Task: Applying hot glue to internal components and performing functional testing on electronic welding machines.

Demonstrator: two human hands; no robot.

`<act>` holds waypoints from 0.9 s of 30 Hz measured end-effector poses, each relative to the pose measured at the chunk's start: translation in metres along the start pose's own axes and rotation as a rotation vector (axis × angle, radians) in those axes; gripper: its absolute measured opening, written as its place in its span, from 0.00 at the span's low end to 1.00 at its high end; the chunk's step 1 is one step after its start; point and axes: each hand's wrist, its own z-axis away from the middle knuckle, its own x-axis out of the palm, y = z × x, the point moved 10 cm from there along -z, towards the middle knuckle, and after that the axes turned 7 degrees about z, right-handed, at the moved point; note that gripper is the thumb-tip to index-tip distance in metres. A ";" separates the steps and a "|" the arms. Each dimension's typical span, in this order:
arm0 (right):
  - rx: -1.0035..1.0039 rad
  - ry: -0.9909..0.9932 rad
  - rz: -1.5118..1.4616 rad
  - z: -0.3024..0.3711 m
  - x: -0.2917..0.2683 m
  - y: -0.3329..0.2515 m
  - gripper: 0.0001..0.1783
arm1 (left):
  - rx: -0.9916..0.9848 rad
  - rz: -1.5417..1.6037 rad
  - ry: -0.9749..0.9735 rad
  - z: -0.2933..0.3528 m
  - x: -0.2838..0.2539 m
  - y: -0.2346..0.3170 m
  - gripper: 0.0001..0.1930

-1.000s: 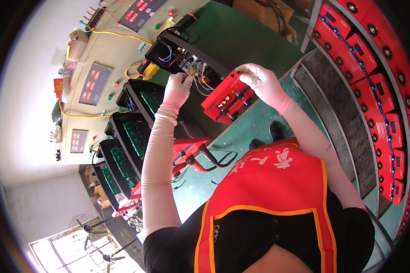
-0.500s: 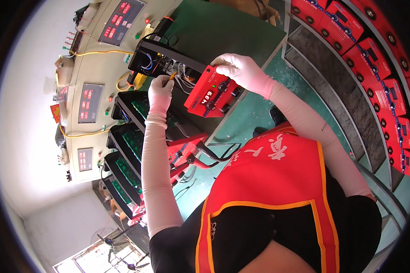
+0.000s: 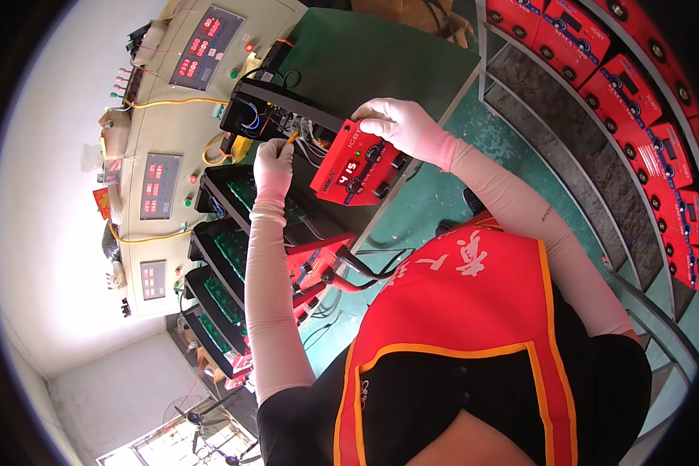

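Observation:
A red front panel (image 3: 352, 165) with knobs and a lit display stands tilted at the near end of an opened black machine (image 3: 287, 101). Wires and parts show inside the casing. My right hand (image 3: 404, 128), in a white and pink glove, is closed on the panel's upper edge, thumb in front. My gloved left hand (image 3: 272, 167) pinches a thin tool with an orange-yellow handle (image 3: 293, 137), perhaps a small screwdriver, beside the wires behind the panel. Its tip is too small to make out.
A dark green bench top (image 3: 365, 58) carries the machine. Further opened units with green circuit boards (image 3: 224, 295) line up to the left. Test consoles with red displays (image 3: 208, 46) stand behind them. Red machines (image 3: 571, 39) fill a rack at right.
The digits on the panel's display have changed. Both hands keep their grips, and the view has shifted slightly.

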 end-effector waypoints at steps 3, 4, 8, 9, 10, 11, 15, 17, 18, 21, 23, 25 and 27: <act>-0.005 -0.029 0.082 -0.001 0.004 -0.006 0.14 | -0.001 0.064 0.030 0.002 -0.004 -0.010 0.09; -0.003 -0.024 0.083 -0.001 0.002 -0.005 0.14 | -0.001 0.101 0.026 0.000 -0.002 -0.004 0.09; 0.001 -0.018 0.046 0.000 0.001 -0.005 0.14 | -0.017 -0.055 -0.020 0.000 0.003 0.003 0.12; 0.001 -0.021 0.050 0.000 0.002 -0.006 0.14 | -0.021 -0.067 -0.008 -0.002 0.004 -0.010 0.13; 0.001 -0.020 0.050 0.000 0.002 -0.007 0.14 | -0.024 -0.077 0.000 -0.004 0.003 -0.012 0.15; 0.013 -0.027 0.040 0.000 0.002 -0.007 0.14 | -0.023 -0.077 0.000 -0.005 0.002 -0.015 0.15; 0.019 -0.028 0.048 0.000 0.003 -0.007 0.14 | 0.054 -0.112 -0.007 -0.004 0.001 -0.012 0.15; 0.020 -0.021 0.079 0.000 -0.001 -0.007 0.14 | 0.061 -0.093 0.001 -0.003 0.000 0.001 0.13; 0.021 -0.009 0.110 0.001 -0.006 -0.006 0.14 | -0.023 -0.038 -0.033 -0.004 0.004 0.008 0.12; -0.009 -0.009 0.095 0.000 0.000 -0.008 0.14 | -0.046 0.007 -0.006 -0.001 -0.002 -0.007 0.11; 0.008 -0.018 0.093 0.001 -0.001 -0.009 0.14 | 0.031 0.009 0.033 -0.001 -0.004 0.000 0.11; 0.025 -0.027 0.091 0.001 0.000 -0.007 0.14 | 0.010 -0.029 0.028 0.000 -0.002 -0.001 0.13; 0.011 -0.005 0.046 0.001 0.001 -0.006 0.15 | 0.002 -0.049 0.042 -0.002 0.001 -0.011 0.13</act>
